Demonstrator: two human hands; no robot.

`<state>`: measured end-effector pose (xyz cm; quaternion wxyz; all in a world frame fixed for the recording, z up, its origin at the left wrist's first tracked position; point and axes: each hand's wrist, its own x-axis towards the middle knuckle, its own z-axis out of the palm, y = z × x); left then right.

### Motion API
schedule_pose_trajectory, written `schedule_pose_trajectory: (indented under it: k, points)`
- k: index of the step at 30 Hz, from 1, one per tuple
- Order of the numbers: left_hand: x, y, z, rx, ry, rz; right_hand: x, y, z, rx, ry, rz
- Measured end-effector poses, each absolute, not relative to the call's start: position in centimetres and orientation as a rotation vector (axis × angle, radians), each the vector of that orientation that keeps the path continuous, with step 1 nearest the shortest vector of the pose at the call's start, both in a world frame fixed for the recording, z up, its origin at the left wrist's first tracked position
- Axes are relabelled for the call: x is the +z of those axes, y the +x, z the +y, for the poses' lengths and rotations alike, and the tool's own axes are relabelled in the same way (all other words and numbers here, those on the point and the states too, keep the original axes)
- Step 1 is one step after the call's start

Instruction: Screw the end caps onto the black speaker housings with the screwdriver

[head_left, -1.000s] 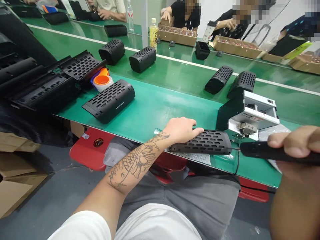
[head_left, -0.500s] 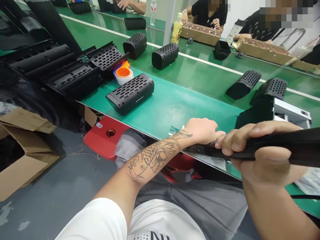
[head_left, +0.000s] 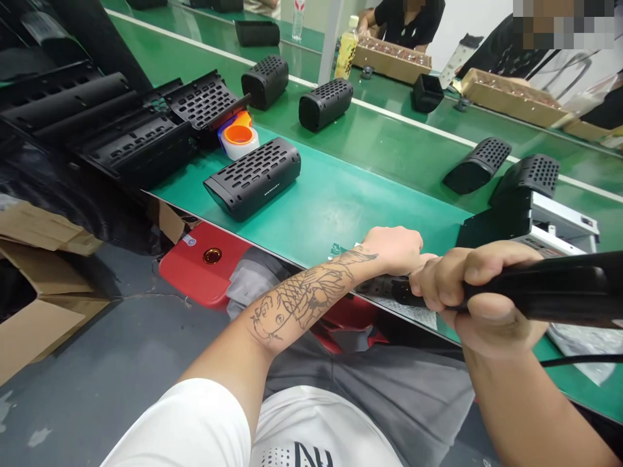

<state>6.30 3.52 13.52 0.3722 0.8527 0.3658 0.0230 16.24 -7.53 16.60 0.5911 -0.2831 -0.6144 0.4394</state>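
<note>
My left hand (head_left: 393, 249) lies on a black perforated speaker shell (head_left: 384, 287) at the near edge of the green bench; the shell is mostly hidden behind my right hand, and my left fingers are hidden too. My right hand (head_left: 479, 295) is wrapped around a black corded power tool (head_left: 549, 295), held level with its front end over the shell. A grey and black box-shaped machine (head_left: 540, 224) stands just behind my hands.
Another black shell (head_left: 253, 176) lies to the left, beside an orange tape roll (head_left: 238, 139) and a stack of black grille parts (head_left: 136, 139). More shells (head_left: 325, 104) ride the green conveyor (head_left: 389, 149). Other people work at cardboard trays (head_left: 392, 59) across it. Cardboard boxes (head_left: 43, 285) sit on the floor.
My right hand swung the tool in from the right until it covers most of the shell. The camera view shifted left. My left hand stayed on the shell.
</note>
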Motion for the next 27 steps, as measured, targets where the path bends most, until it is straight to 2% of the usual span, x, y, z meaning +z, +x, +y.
schedule_pose_trajectory:
  k: [10, 14, 17, 19, 21, 23, 27]
  points:
    - [13.4, 6.4, 3.6, 0.054, 2.210, 0.971, 15.8, 15.5, -7.7, 1.035, -0.634, -1.428]
    - [12.4, 4.5, 3.0, 0.262, 2.144, 1.002, 17.4, 16.6, -8.4, 0.969, -0.673, -1.406]
    - [10.4, 1.0, 1.6, 0.494, 2.144, 0.718, 19.2, 21.6, -8.3, 0.700, -0.758, -1.325]
    - [8.6, -1.3, 0.2, 0.544, 2.215, 0.583, 19.5, 26.7, -7.5, 0.333, -0.906, -1.208]
    - [6.7, -2.9, -1.3, 0.566, 2.273, 0.644, 18.8, 31.8, -6.3, -0.020, -1.027, -1.105]
    - [5.1, -3.6, -2.2, 0.606, 2.286, 0.767, 17.5, 35.8, -5.1, -0.112, -1.063, -1.074]
    - [3.6, -3.1, 0.0, 0.841, 2.208, 1.043, 15.4, 38.5, -4.6, 0.011, -1.074, -1.054]
